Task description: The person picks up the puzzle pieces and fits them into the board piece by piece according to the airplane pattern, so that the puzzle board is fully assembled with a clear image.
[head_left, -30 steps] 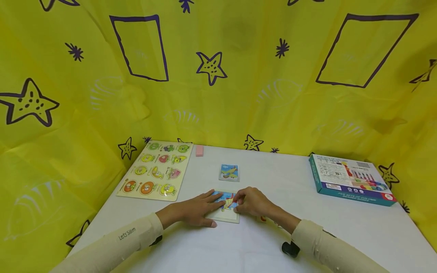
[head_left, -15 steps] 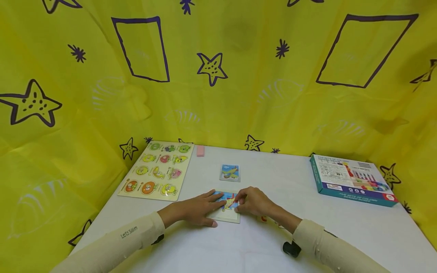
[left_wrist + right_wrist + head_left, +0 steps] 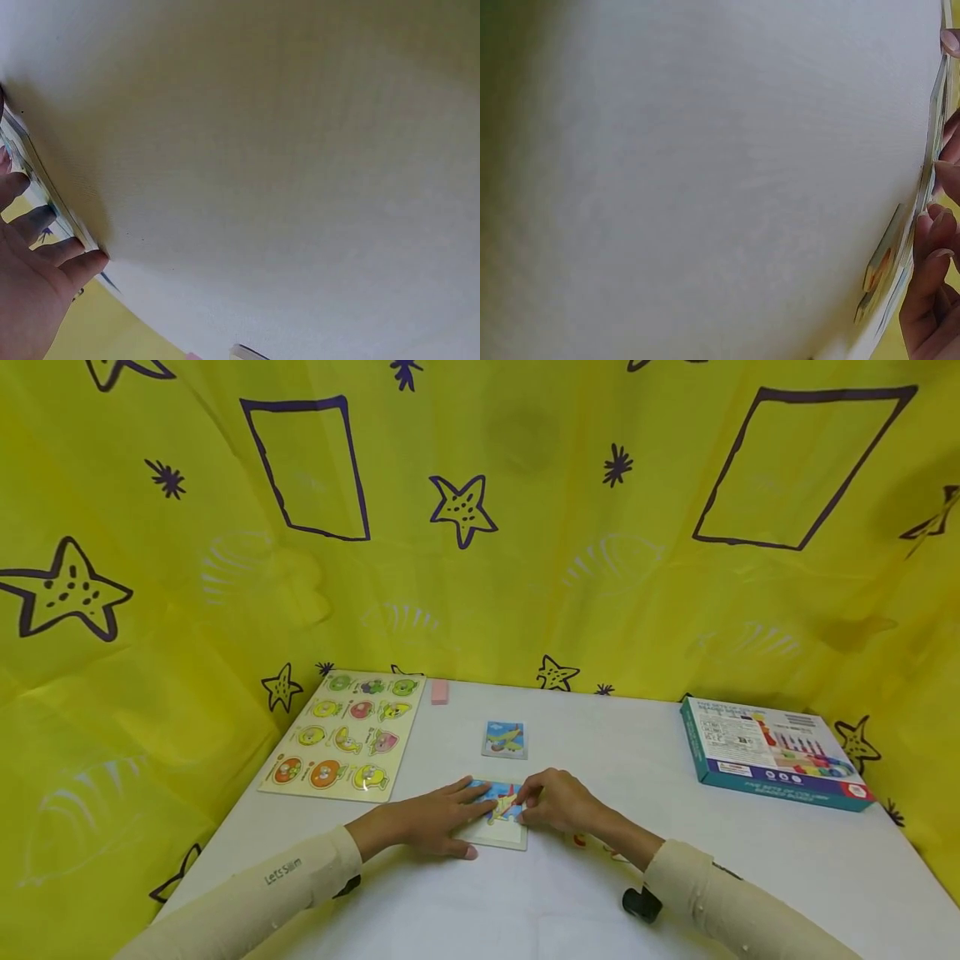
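A small jigsaw tray [image 3: 491,837] with a yellow and red airplane picture lies flat on the white table. My left hand [image 3: 435,820] rests across its left side, fingers spread over the picture and thumb near the front edge. At the right edge, my right hand [image 3: 558,803] pinches a jigsaw piece, mostly covered by the fingers, against the tray. Loose pieces [image 3: 579,840] lie under the right forearm, partly hidden; the right wrist view shows thick pieces [image 3: 879,255] beside the tray. Behind the tray sits a small airplane picture card [image 3: 505,740].
A fruit puzzle board [image 3: 348,739] lies at the back left, with a pink block [image 3: 438,692] beside its top corner. A flat teal-edged box [image 3: 772,756] stands at the back right. Yellow patterned cloth [image 3: 517,593] rises behind the table.
Both hands stay in nearly the same places. My right fingertips shift slightly at the tray's right edge, and a bit more blue shows beside them.
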The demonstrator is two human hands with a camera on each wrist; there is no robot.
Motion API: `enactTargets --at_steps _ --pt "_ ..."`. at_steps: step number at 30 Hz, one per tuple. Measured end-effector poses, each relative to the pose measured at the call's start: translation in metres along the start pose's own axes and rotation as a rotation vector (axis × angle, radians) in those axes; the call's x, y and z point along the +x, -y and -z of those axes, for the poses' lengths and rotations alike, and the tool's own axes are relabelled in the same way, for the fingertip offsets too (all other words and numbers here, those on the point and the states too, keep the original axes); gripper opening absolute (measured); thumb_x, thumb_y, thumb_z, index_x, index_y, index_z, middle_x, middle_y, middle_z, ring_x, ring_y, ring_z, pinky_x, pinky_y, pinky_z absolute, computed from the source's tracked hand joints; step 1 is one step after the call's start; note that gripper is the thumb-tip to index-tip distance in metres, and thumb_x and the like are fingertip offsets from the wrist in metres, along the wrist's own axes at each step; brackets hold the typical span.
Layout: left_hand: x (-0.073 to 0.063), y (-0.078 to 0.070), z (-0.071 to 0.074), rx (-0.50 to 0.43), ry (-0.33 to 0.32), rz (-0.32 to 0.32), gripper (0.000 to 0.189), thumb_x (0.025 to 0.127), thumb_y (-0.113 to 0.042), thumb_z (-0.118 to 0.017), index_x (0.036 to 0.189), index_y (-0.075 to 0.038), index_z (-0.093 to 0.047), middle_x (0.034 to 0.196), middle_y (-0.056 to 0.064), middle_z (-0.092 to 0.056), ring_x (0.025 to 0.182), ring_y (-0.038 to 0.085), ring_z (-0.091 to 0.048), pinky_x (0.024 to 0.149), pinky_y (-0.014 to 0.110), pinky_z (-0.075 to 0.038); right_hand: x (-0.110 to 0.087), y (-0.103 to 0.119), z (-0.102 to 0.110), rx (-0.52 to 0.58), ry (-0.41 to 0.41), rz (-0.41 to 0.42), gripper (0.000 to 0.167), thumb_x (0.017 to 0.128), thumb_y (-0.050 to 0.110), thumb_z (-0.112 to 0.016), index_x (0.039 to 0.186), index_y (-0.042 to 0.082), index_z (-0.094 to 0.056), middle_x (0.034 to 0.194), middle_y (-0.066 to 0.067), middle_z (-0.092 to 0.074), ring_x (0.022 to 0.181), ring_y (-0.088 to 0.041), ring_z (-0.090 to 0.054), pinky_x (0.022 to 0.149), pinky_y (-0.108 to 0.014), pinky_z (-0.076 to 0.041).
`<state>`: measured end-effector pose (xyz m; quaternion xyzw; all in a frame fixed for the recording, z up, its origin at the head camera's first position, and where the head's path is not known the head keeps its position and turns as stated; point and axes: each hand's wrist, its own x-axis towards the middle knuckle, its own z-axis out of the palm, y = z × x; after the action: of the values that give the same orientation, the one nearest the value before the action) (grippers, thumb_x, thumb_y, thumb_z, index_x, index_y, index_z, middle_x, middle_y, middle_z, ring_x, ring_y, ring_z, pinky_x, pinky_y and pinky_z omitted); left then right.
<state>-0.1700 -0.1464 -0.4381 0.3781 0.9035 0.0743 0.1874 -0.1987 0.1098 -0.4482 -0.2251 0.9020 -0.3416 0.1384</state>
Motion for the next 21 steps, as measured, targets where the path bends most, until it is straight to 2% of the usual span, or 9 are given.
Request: enactTargets --at_steps 11,21 --pt "-0.0002 -0.0016 0.0015 0.002 0.000 0.003 0.077 0.097 -0.052 -0.060 0.160 -0.021 -0.029 0.169 0.006 -0.017 0.156 0.037 -0.013 0.122 0.050 -0.026 0.0000 0.0003 0.0016 -0.008 0.003 0.009 0.012 0.080 0.015 -0.085 0.088 0.014 -0.077 0.072 0.006 -0.059 0.070 -0.011 -0.052 0.060 -0.024 -0.041" --pt "-0.0005 -0.0028 0.0021 0.009 0.002 0.005 0.077 0.096 -0.052 -0.061 0.160 -0.020 -0.030 0.169 0.006 -0.019 0.155 0.036 -0.014 0.122 0.050 -0.027 -0.0007 -0.0020 0.0010 -0.027 -0.009 0.063 0.017 0.080 0.019 -0.084 0.094 0.012 -0.076 0.073 0.007 -0.060 0.069 -0.009 -0.052 0.062 -0.023 -0.042"
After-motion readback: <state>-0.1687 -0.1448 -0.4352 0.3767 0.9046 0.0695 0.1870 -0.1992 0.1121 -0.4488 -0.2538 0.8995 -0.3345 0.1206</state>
